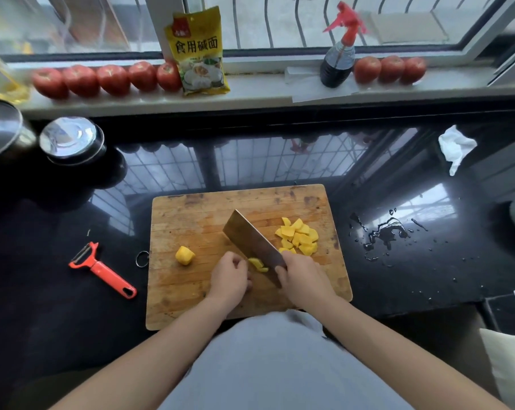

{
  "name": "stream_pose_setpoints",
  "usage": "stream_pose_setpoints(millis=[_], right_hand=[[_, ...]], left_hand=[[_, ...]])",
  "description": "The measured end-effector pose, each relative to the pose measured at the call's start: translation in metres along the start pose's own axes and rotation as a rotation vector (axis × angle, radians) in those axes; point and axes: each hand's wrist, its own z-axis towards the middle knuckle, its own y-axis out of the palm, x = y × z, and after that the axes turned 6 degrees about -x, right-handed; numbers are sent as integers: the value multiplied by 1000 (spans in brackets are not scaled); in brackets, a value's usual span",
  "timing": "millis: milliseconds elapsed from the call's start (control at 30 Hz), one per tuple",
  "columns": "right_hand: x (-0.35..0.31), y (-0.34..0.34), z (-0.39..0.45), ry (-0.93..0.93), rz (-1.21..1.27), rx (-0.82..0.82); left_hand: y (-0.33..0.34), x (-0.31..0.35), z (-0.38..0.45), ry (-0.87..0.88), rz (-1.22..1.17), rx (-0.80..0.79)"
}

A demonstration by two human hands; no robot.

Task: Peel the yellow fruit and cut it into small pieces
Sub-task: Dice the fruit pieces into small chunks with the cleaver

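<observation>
On the wooden cutting board (191, 291) my right hand (302, 279) grips the handle of a cleaver (252, 242), its blade angled up and to the left. Just left of the blade lies a strip of peeled yellow fruit (257, 264), and my left hand (229, 276) holds it with curled fingers. A pile of several small yellow pieces (299, 236) sits right of the blade. One larger peeled chunk (185, 255) lies alone on the board's left side.
An orange peeler (102, 269) lies on the black counter left of the board. Spilled water (383, 232) and a crumpled tissue (456, 146) are to the right. A steel bowl (71, 140) stands at back left. Tomatoes (108, 79), a yellow packet (198, 51) and a spray bottle (339, 54) line the sill.
</observation>
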Motion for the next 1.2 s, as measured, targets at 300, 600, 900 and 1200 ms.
stream_pose_setpoints(millis=[300,600,900,1200], right_hand=[[8,-38,-8,90,515,-1],[13,-56,-18,161,664,-20],[31,-65,-14,195,587,140],[69,-17,-30,-405,-362,490]], left_hand=[[-18,7,6,873,558,86],[-12,51,19,1118,877,-91],[-24,36,35,837,824,-13],[-73,59,-10,379,-68,405]])
